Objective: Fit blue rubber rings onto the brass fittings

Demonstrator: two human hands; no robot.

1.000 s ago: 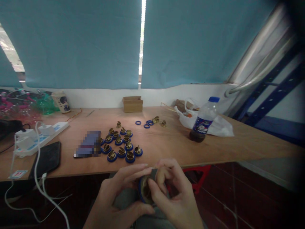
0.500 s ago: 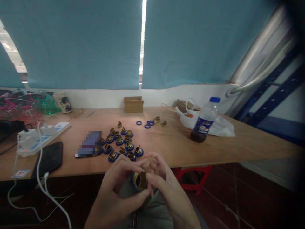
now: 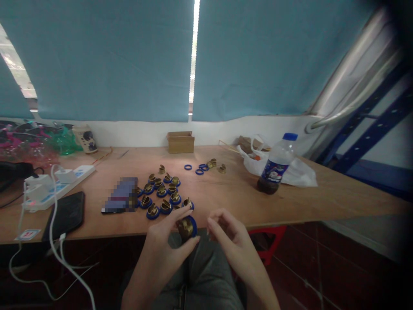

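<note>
My left hand [image 3: 166, 243] grips a round brass-coloured flip-lid fitting [image 3: 185, 228] with a blue ring around it, above my lap at the table's front edge. Thumb and fingers press on its rim. To the right, my right hand [image 3: 224, 230] is apart from the fitting, its fingers curled towards the thumb; whatever lies between the tips is hidden. Just beyond my left hand, several similar fittings [image 3: 161, 190] with blue rings stand on the table, lids tilted up. Farther back are loose blue rings [image 3: 199, 171] and fittings without visible rings [image 3: 222, 168].
A small cardboard box [image 3: 180, 143] stands by the wall. At right are a cola bottle [image 3: 275, 170] and a white plastic bag [image 3: 303, 174]. A blurred-out flat object [image 3: 121, 196], a black phone [image 3: 68, 215] and a power strip [image 3: 61, 189] with cables lie left. A red stool [image 3: 269, 241] is below.
My hands have moved apart: the right hand has drawn away to the right from the fitting. The left hand has turned the fitting and raised it slightly towards the table edge.
</note>
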